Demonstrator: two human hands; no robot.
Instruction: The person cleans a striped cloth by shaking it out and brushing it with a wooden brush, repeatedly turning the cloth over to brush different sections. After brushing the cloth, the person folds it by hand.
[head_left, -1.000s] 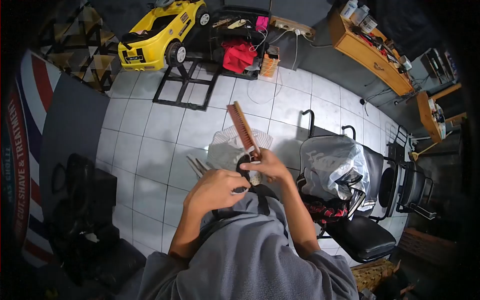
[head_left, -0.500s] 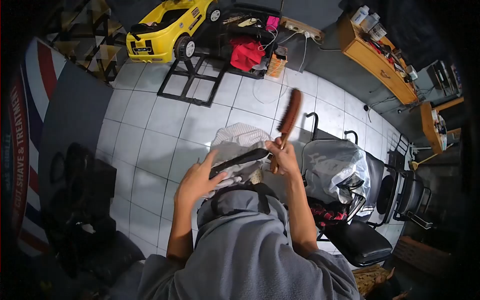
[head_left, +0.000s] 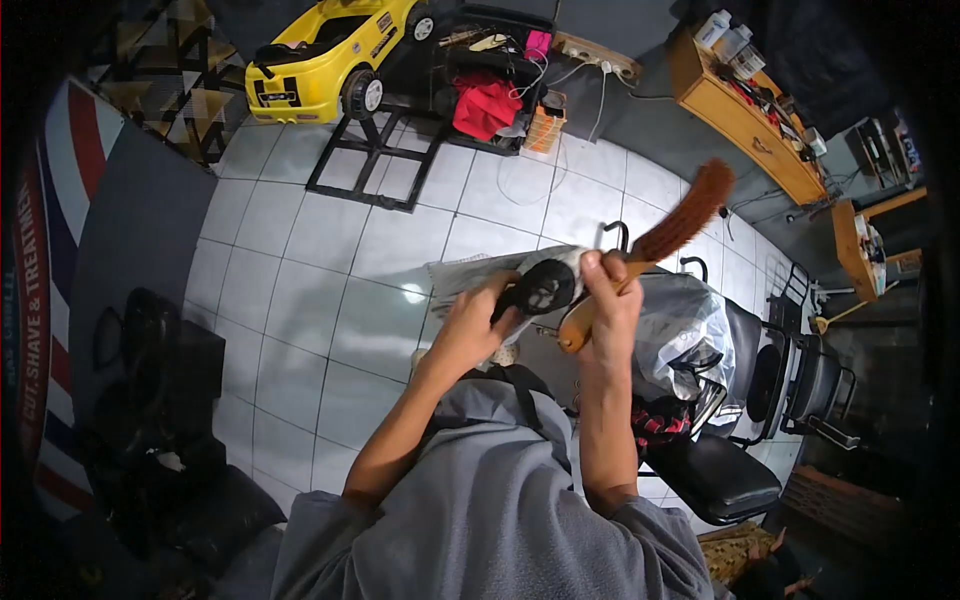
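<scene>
My right hand (head_left: 612, 305) is closed round the wooden handle of a long curved brush (head_left: 690, 212). Its reddish-brown bristles point up and to the right. The thumb and finger of that hand also meet the edge of a pale striped barber cape (head_left: 462, 280). Gripping the cape's black neck band (head_left: 548, 287), which is curled into a dark round shape, is my left hand (head_left: 478, 325). The cape's cloth hangs beyond and below both hands, partly hidden by them.
Right of my hands stands a black chair (head_left: 715, 480) with a clear plastic sheet (head_left: 690, 315) over it. A black metal frame (head_left: 375, 165) lies on the tiled floor near a yellow toy car (head_left: 335, 60). Wooden shelves (head_left: 745, 130) hold bottles at upper right.
The brush has swung from upright to a rightward slant and moved right. The black band went from a long strip to a curled round shape, and my left hand moved right with it.
</scene>
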